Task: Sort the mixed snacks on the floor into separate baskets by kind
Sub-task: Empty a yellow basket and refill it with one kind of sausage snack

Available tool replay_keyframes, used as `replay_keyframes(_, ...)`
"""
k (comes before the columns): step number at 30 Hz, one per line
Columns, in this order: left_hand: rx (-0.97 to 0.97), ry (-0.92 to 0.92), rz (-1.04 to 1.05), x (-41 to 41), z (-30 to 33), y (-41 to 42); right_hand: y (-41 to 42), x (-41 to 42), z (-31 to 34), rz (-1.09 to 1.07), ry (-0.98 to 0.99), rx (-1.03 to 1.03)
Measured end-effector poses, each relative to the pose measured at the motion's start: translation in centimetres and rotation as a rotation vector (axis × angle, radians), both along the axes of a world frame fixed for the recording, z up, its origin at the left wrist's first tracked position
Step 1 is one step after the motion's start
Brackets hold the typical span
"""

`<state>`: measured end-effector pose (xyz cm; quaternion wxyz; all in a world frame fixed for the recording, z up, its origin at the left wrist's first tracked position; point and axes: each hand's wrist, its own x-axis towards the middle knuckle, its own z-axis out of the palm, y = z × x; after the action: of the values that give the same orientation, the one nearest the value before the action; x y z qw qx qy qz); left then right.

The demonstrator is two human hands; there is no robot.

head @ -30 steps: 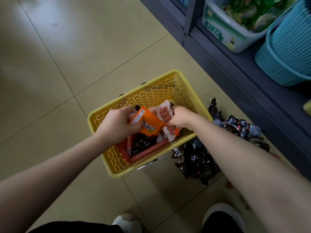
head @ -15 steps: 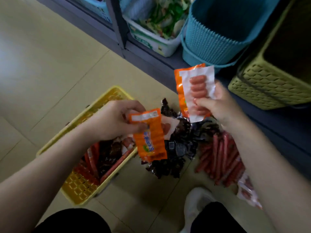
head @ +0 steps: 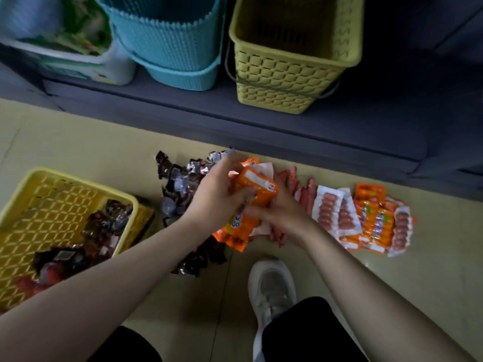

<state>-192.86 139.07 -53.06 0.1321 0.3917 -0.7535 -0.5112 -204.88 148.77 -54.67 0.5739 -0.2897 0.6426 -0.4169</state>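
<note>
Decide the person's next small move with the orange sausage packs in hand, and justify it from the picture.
Probably set them on the pile of matching packs to the right. Both the left hand and right hand grip the orange sausage packs together, and same-kind packs already lie grouped there.

Pale yellow tiled floor (head: 78, 137) with thin grout lines, bordered by a low dark grey shelf (head: 261, 121) in dim light.

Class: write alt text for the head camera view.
Both hands, left hand and right hand, hold orange sausage packs together above snacks heaped on the floor. A yellow basket sits left; teal and olive baskets stand on a shelf beyond.
</note>
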Motion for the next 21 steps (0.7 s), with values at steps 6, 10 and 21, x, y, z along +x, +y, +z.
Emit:
replay_keyframes(6,-0.04,0.004,-0.171,-6.1,-2.3,3.9,4.3,-2.9,-4.1,-0.564,0.137,0.155)
replay_keyframes(10,-0.041,-0.005,-0.218,-7.4,-3.5,5.2,8.6,-7.2,-6.5,-0.762,0.336,0.328)
replay_keyframes(21,0.012,-0.186,-0.297,-7.5,-6.4,6.1,12.6,-13.1,-9.3,-0.53,0.734,0.582)
